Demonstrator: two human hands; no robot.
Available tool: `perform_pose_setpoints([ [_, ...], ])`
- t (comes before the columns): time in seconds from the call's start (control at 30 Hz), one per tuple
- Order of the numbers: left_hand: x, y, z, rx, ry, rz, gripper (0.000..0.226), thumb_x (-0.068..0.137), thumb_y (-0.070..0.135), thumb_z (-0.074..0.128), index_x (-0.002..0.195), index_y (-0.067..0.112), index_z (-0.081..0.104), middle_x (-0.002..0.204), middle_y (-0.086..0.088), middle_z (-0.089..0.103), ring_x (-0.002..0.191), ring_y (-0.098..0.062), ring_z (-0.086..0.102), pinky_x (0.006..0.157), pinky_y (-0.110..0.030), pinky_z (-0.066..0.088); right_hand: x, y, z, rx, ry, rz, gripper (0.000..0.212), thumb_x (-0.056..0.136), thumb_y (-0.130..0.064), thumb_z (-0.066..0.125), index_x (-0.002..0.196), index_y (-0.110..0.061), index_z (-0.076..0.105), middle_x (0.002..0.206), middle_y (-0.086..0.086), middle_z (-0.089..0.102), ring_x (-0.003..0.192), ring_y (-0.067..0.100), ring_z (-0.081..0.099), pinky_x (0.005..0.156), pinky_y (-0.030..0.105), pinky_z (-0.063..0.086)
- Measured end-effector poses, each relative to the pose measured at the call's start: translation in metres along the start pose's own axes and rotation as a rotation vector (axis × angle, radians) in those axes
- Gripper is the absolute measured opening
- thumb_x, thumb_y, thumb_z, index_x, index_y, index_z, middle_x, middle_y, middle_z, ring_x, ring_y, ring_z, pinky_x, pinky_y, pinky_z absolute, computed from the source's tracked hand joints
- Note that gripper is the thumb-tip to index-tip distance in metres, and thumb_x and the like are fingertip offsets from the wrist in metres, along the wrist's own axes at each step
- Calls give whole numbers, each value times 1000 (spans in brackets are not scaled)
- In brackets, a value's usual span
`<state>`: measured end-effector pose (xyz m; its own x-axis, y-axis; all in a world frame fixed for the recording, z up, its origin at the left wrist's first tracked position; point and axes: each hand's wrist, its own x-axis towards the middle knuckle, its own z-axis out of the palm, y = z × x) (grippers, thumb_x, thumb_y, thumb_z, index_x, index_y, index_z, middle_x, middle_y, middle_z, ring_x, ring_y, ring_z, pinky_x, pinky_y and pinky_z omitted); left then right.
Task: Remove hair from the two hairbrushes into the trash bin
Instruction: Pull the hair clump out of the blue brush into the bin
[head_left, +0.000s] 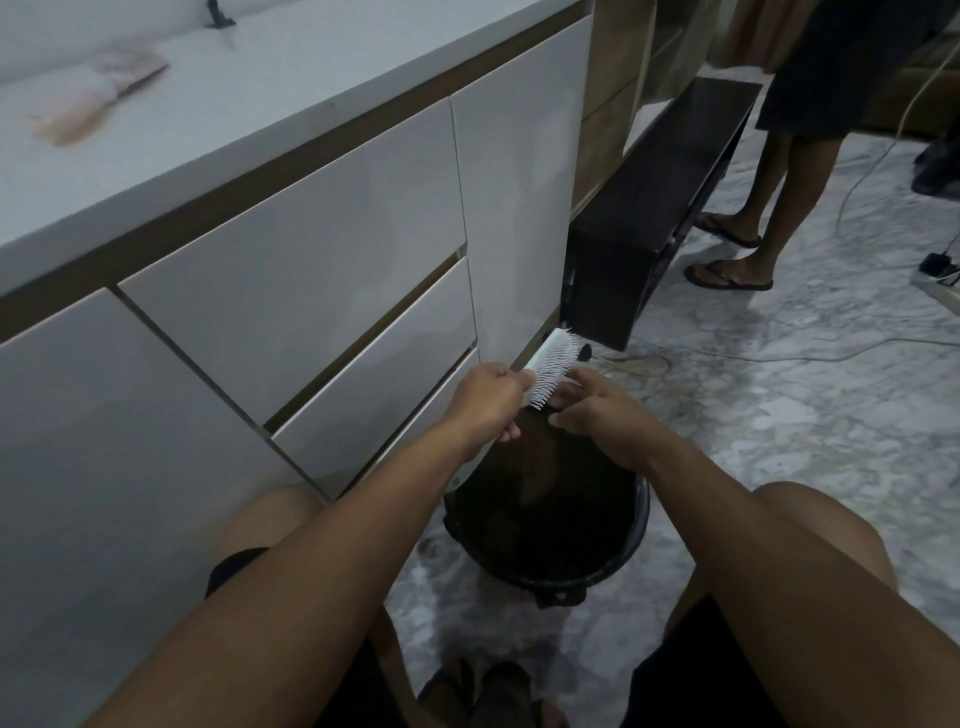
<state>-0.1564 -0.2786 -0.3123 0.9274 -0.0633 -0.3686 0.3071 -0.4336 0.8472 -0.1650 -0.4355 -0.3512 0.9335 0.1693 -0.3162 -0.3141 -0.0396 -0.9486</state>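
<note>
My left hand (488, 402) grips the handle of a white hairbrush (553, 366), whose bristles face right and down. Over the black trash bin (636, 540) on the floor, my right hand (597, 410) has its fingers curled at the lower bristles, pinching a dark bit of hair (548, 408) at the brush's base. A second brush with a wooden handle (132, 78) lies on the white countertop at the upper left, beside a pale reflection in the wall.
White cabinet drawers (311, 291) stand close on the left. A black low bench (660, 208) sits behind the bin. Another person's legs in flip-flops (737, 260) stand at the upper right. Cables (779, 353) and a power strip (940, 270) lie on the marble floor.
</note>
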Motion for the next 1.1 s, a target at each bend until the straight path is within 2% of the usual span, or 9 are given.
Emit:
perform_pose_setpoints([
  [0.1, -2, 2, 4, 25, -12, 17, 25, 98, 35, 51, 95, 12, 59, 77, -10, 64, 53, -19, 58, 49, -28, 46, -3, -4, 0, -7, -32, 72, 35, 83, 6, 57, 97, -26, 62, 83, -9, 68, 92, 12, 60, 83, 37, 38],
  [0.23, 1, 0, 5, 35, 64, 29, 28, 97, 36, 53, 80, 14, 55, 73, -6, 62, 55, -19, 59, 52, -29, 46, -1, 0, -4, -78, -54, 126, 16, 92, -9, 54, 86, -16, 67, 73, 5, 54, 72, 13, 55, 71, 32, 42],
  [0.43, 2, -3, -3, -4, 183, 12, 29, 98, 36, 51, 89, 10, 56, 80, 3, 56, 66, -22, 64, 53, -26, 48, 2, 9, -13, -299, 87, 121, 28, 101, -17, 45, 77, -10, 59, 66, 8, 49, 58, 17, 49, 58, 29, 47],
  [0.53, 0, -2, -5, -26, 172, 1, 26, 98, 37, 49, 92, 12, 55, 79, 5, 54, 68, -23, 64, 56, -29, 50, 9, 23, -16, -473, 203, 107, 33, 99, -15, 47, 69, -16, 60, 63, 4, 55, 60, 20, 53, 63, 33, 48],
  [0.6, -1, -1, -5, -29, 143, -19, 25, 98, 37, 47, 98, 13, 54, 82, 2, 54, 71, -25, 65, 60, -31, 51, 12, 24, -15, -549, 223, 96, 34, 96, -12, 49, 66, -19, 61, 64, 0, 57, 65, 18, 55, 65, 27, 45],
  [0.73, -4, -1, -4, -31, 109, -82, 31, 98, 33, 45, 118, 10, 53, 104, -11, 58, 70, -24, 63, 59, -29, 49, 12, 25, -11, -606, 186, 139, 20, 93, -8, 53, 81, -12, 70, 78, 2, 65, 82, 21, 62, 61, 22, 44],
  [0.9, -5, -6, -2, -42, 69, -130, 37, 96, 24, 46, 125, 2, 52, 93, -21, 65, 60, -22, 61, 58, -31, 49, 12, 26, -12, -774, 155, 168, 32, 91, -5, 53, 120, -4, 67, 127, 12, 65, 115, 26, 60, 93, 28, 44],
  [1.0, -3, -11, -2, -21, 32, -139, 31, 92, 14, 49, 119, -1, 53, 81, -21, 66, 60, -24, 62, 60, -32, 51, 12, 23, -12, -684, 193, 172, 36, 88, -2, 56, 122, -5, 66, 123, 13, 66, 110, 24, 62, 84, 23, 43],
  [1.1, 0, -16, 0, -41, 12, -141, 26, 89, 4, 49, 113, -4, 56, 71, -20, 63, 53, -23, 60, 51, -29, 49, 4, 10, -6, -194, 170, 206, 33, 91, -14, 62, 124, -9, 62, 102, 10, 67, 89, 22, 65, 75, 34, 51],
])
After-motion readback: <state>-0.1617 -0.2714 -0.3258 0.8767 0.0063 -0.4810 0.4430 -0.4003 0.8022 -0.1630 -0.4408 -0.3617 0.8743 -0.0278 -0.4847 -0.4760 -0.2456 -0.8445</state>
